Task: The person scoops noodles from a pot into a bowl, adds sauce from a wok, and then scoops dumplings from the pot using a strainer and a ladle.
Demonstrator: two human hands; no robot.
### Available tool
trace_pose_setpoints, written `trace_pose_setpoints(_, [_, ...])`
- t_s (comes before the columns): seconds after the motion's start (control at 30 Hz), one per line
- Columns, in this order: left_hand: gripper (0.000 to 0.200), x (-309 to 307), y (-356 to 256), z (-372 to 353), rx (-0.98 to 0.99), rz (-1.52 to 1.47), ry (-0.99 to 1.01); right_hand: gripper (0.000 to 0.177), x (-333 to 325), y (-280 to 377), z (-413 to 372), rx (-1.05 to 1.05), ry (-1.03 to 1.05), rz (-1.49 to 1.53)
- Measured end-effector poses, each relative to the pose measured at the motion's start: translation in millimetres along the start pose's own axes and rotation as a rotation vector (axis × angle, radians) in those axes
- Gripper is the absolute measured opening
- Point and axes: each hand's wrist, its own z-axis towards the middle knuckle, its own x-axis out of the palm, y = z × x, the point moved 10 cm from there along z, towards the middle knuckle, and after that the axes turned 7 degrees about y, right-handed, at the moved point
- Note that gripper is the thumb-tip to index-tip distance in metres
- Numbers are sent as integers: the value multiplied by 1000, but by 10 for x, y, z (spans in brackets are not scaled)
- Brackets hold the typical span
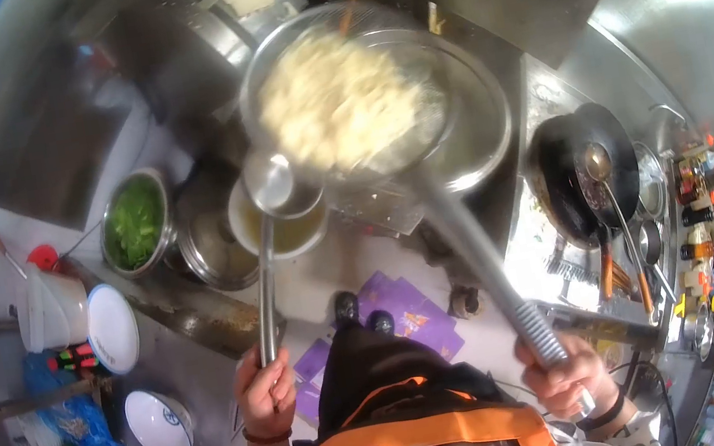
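My left hand [267, 391] is closed around the handle of a metal ladle [273, 182]. The ladle's bowl hangs over a white bowl [298, 236] with yellowish liquid in it. In my right hand [567, 373] is the ribbed handle of a large mesh strainer [486, 269]. Pale noodles [336, 99], blurred by motion, lie in the strainer, which is held above and partly in front of a wide metal pot [497, 129]. Both hands are low in view, one on each side of my body.
Left of the white bowl are a lidded pot [215, 247] and a metal bowl of green leaves [135, 224]. White bowls [161, 426] stand at the lower left. On the right are woks [606, 158] with a second ladle [597, 164], and bottles [699, 232].
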Motion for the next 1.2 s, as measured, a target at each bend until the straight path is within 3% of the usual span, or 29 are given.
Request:
trace_pose_setpoints(0.13, [20,-643,-14,16,99,-48,-174,35,-269,-320,648,298,7,-59])
trace_pose_setpoints(0.2, [19,-1050,-185,3,220,268,-403,34,-360,-469,1136,357,16,-55])
trace_pose_setpoints(0.33, [22,-1705,-341,13,308,319,-613,25,-804,-687,2268,398,44,-94])
trace_pose_setpoints(0.43, [24,-1850,-477,-31,325,347,-640,13,-1521,-722,3190,387,-67,-367])
trace_pose_setpoints(0.53, [23,-2009,-473,2,296,313,-632,15,-2195,-841,4082,410,-161,-407])
trace_pose_setpoints(0.63, [21,-2104,-389,92,273,243,-617,20,-2715,-891,4703,389,-177,-172])
trace_pose_setpoints(0.67, [19,-2133,-359,113,271,218,-635,20,-2769,-931,4820,390,-179,-169])
trace_pose_setpoints(0.73, [20,-2208,-256,157,230,170,-617,21,-2984,-676,4789,254,-651,-579])
trace_pose_setpoints(0.77, [21,-2237,-179,191,196,120,-599,23,-3147,-671,4818,272,-697,-589])
trace_pose_setpoints(0.87, [22,-2332,-68,227,188,79,-646,21,-3614,-757,5027,403,-612,-552])
trace_pose_setpoints(1.0, [23,-2369,-37,265,143,134,-696,18,-3933,-770,5226,409,-542,-551])
trace_pose_setpoints(1.2, [35,-2512,257,335,121,105,-671,17,-4046,-699,4878,306,-442,-948])
